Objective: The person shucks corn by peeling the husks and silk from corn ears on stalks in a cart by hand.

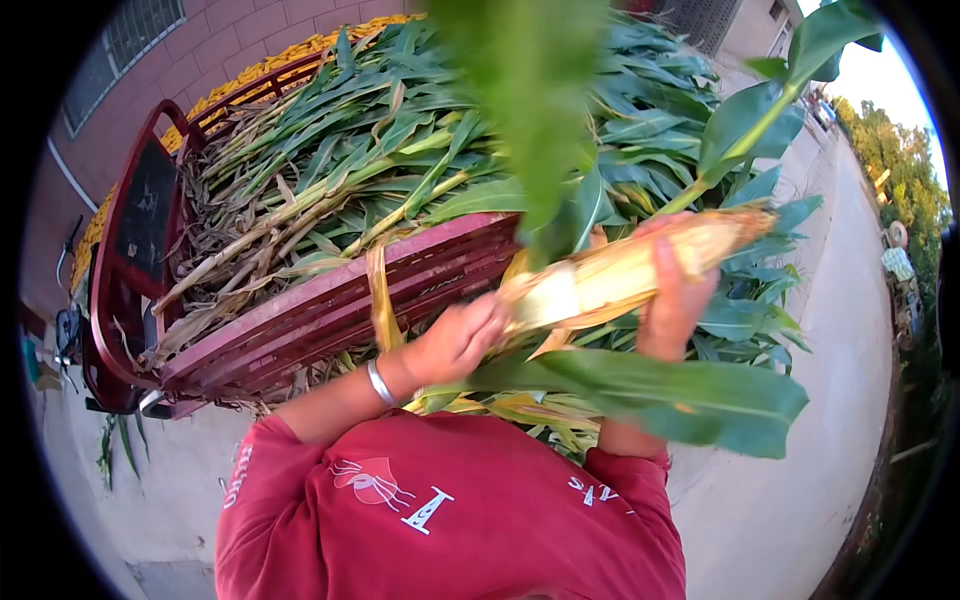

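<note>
An ear of corn point(620, 270) in dry, pale husk lies slantwise in front of my chest, its brown tip toward the upper right. My right hand point(678, 295) is wrapped around its middle. At the lower left end, my left hand point(462, 338), with a silver bracelet point(380, 384) on the wrist, is closed on the husk point(510, 292); its fingers are slightly blurred. A pale patch shows beside that hand, whether kernels or inner husk I cannot tell. A green corn stalk point(745, 145) rises behind the ear. One broad leaf point(660, 395) hangs across my right forearm.
A red cart point(340, 300) heaped with cut corn stalks point(400, 130) stands ahead and to the left. Yellow corn cobs point(255, 72) are piled along the brick wall point(215, 45) behind it. Concrete road point(825, 330) runs along the right. A blurred leaf point(535, 110) blocks the upper middle.
</note>
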The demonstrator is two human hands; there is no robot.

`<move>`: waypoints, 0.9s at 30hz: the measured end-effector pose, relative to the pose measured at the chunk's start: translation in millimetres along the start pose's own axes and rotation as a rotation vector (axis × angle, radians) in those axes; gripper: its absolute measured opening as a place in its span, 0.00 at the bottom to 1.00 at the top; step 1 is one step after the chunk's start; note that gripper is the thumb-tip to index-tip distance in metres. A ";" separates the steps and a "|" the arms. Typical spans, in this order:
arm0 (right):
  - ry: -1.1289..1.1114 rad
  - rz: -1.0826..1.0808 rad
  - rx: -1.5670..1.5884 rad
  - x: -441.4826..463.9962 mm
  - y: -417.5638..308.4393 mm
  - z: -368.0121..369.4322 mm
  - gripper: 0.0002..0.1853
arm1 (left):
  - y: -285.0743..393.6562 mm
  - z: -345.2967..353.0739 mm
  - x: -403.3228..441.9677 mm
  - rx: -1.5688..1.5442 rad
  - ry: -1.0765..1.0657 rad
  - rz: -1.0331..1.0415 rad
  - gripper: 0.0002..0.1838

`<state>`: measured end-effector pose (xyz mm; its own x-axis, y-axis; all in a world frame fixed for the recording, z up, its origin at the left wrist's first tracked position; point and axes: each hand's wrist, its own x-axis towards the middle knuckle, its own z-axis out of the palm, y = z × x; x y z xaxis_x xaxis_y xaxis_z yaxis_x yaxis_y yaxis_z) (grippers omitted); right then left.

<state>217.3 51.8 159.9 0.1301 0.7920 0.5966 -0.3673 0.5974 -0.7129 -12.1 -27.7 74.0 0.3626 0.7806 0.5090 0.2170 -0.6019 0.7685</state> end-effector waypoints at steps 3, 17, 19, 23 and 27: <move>-0.021 0.027 0.006 -28.9 30.0 11.6 0.19 | -20.5 14.3 -61.1 0.093 0.074 -0.180 0.04; -0.105 0.145 -0.098 -80.7 83.6 45.8 0.22 | -99.0 -2.3 -132.8 -0.069 0.201 -0.670 0.10; -0.116 0.150 -0.090 -86.7 84.0 43.4 0.24 | -72.6 -23.0 -104.9 -0.149 0.155 -0.751 0.11; -0.176 0.122 -0.139 -93.4 87.7 36.4 0.27 | 6.0 -61.2 -18.4 0.246 0.158 -0.208 0.17; -0.112 0.202 -0.133 -99.4 88.8 38.5 0.29 | 42.5 -46.6 57.4 0.139 0.137 -0.019 0.22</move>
<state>136.3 21.3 51.5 -0.0390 0.8823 0.4690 -0.2505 0.4457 -0.8594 -24.3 -0.6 153.9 0.2330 0.8018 0.5503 0.3487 -0.5972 0.7224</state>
